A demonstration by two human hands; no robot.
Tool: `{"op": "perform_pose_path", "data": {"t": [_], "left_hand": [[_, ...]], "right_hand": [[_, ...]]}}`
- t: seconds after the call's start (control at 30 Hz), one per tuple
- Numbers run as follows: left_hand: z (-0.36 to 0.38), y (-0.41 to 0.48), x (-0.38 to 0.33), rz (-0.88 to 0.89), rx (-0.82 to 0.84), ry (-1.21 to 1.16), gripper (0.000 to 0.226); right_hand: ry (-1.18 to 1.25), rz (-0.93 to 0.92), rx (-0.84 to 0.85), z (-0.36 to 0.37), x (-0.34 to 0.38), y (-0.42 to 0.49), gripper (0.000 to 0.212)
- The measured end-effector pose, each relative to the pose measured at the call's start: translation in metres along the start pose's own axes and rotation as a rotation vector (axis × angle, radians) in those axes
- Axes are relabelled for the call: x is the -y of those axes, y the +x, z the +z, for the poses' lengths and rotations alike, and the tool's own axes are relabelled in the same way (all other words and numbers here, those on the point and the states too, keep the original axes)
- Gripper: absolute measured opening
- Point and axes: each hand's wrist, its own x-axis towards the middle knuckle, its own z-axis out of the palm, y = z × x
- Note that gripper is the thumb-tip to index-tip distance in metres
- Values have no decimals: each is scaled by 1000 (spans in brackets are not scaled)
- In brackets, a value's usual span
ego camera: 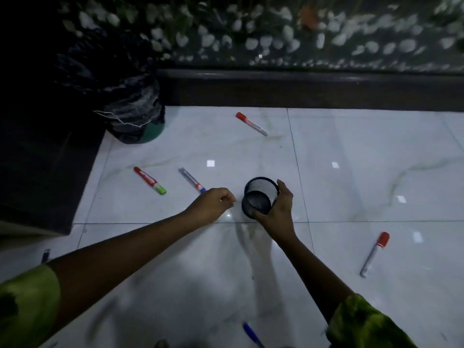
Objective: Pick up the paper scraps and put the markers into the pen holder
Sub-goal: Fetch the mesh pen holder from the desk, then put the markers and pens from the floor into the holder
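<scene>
My right hand [277, 209] grips a black mesh pen holder [261, 197], tilted with its mouth towards me, just above the white tiled floor. My left hand [213, 202] hovers to the holder's left with fingers curled shut; nothing shows in them. It touches the blue-capped end of a grey marker [192, 180]. Other markers lie scattered on the floor: a red one with a green cap [150, 180] at left, a red-capped white one [251, 123] far back, a red-capped grey one [375, 253] at right, and a blue one [252, 335] near me. I see no paper scraps.
A bin lined with a black bag [130, 116] stands at the back left corner. A dark raised ledge [301, 89] runs along the back, with white pebbles behind it. Dark furniture [45, 172] borders the left side. A small dark blue object [46, 256] lies at far left.
</scene>
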Motion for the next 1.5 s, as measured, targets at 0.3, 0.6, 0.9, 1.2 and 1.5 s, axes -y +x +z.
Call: {"op": "perform_pose_path", "data": {"t": [0.3, 0.6, 0.9, 1.2, 1.5], "left_hand": [[49, -6, -12, 79, 77, 114, 12], [163, 9, -42, 205, 264, 145, 14], [194, 11, -29, 194, 330, 246, 17], [179, -28, 24, 200, 436, 511, 18], [177, -62, 63, 690, 770, 1168, 37]], "right_hand": [[132, 38, -101, -49, -15, -16, 60], [-497, 527, -474, -127, -121, -41, 32], [-374, 366, -347, -129, -149, -62, 24], [-42, 375, -165, -86, -122, -89, 21], [56, 392, -118, -69, -110, -98, 18]]}}
